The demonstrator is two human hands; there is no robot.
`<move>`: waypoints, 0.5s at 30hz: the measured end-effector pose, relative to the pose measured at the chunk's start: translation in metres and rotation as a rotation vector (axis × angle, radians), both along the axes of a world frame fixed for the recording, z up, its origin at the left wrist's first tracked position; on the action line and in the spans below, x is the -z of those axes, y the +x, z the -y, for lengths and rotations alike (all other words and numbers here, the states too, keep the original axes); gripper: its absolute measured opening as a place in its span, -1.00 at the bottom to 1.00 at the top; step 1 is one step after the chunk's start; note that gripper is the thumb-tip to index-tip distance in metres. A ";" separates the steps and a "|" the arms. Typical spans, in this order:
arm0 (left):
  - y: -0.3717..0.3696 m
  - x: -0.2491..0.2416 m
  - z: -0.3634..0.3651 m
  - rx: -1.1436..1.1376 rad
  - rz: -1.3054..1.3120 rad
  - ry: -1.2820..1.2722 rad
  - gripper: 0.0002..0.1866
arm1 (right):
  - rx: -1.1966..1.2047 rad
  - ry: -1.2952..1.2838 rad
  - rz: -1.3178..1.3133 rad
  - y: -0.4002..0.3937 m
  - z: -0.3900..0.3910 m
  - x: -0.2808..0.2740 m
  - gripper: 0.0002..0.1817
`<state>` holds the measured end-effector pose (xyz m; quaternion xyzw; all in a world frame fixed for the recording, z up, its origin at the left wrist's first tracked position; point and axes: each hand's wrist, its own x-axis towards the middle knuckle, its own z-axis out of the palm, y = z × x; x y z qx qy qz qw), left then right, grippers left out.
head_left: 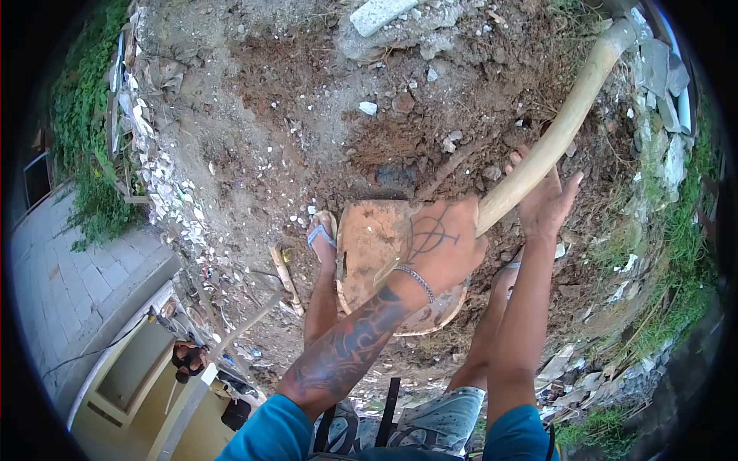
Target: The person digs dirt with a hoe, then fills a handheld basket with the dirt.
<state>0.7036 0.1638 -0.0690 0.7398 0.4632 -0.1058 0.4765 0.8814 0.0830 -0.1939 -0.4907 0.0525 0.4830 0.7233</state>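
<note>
My left hand (446, 238), with a bracelet at the wrist, is closed around the near end of a thick wooden tool handle (561, 138). The handle slants up to the right, and its far end reaches the edge of the view, where the tool's head does not show clearly. Just under the handle is my right hand (547, 201), palm up with the thumb spread and fingertips partly behind the wood. Below my left hand lies a shallow, dirt-stained brown tub (373, 238) with a slot in its side, between my feet; my left forearm hides part of it.
Loose brown soil (307, 131) with stones and white rubble spreads all around. A pale concrete chunk (380, 14) lies ahead. A short stick (287, 280) is beside my left foot in a sandal (322, 234). Another person (188, 359) is at lower left near a building.
</note>
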 end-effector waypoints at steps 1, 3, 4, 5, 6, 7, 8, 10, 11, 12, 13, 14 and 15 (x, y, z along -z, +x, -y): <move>-0.009 -0.005 0.004 0.010 0.028 0.006 -0.70 | -0.060 0.048 0.007 0.012 -0.029 -0.024 -0.04; -0.032 -0.014 0.009 0.028 0.047 -0.028 -0.68 | 0.005 -0.026 -0.037 0.021 -0.082 -0.072 -0.27; -0.043 -0.021 0.010 0.036 0.039 -0.065 -0.68 | -0.031 -0.097 0.033 0.030 -0.087 -0.077 -0.38; -0.050 -0.026 0.009 0.044 0.028 -0.101 -0.67 | -0.064 -0.165 0.102 0.041 -0.092 -0.081 -0.50; -0.054 -0.031 0.008 0.033 0.018 -0.092 -0.66 | -0.093 -0.232 0.167 0.051 -0.097 -0.084 -0.61; -0.056 -0.038 0.009 0.022 0.006 -0.089 -0.65 | 0.014 -0.336 0.155 0.033 -0.107 -0.107 -0.78; -0.057 -0.046 0.015 0.010 -0.006 -0.094 -0.64 | 0.010 -0.333 0.153 0.027 -0.102 -0.116 -0.79; -0.063 -0.051 0.033 -0.058 0.038 -0.152 -0.66 | 0.001 -0.343 0.214 0.021 -0.094 -0.138 -0.79; -0.069 -0.051 0.050 -0.094 0.054 -0.194 -0.67 | -0.017 -0.385 0.262 0.013 -0.086 -0.154 -0.78; -0.073 -0.047 0.071 -0.121 0.111 -0.190 -0.68 | -0.054 -0.422 0.318 0.002 -0.080 -0.176 -0.77; -0.077 -0.042 0.094 -0.147 0.172 -0.189 -0.70 | -0.090 -0.461 0.378 -0.008 -0.077 -0.203 -0.75; -0.074 -0.039 0.103 -0.176 0.241 -0.186 -0.72 | -0.063 -0.473 0.437 -0.014 -0.075 -0.230 -0.75; -0.064 -0.041 0.099 -0.162 0.307 -0.184 -0.71 | -0.040 -0.481 0.498 -0.017 -0.079 -0.257 -0.74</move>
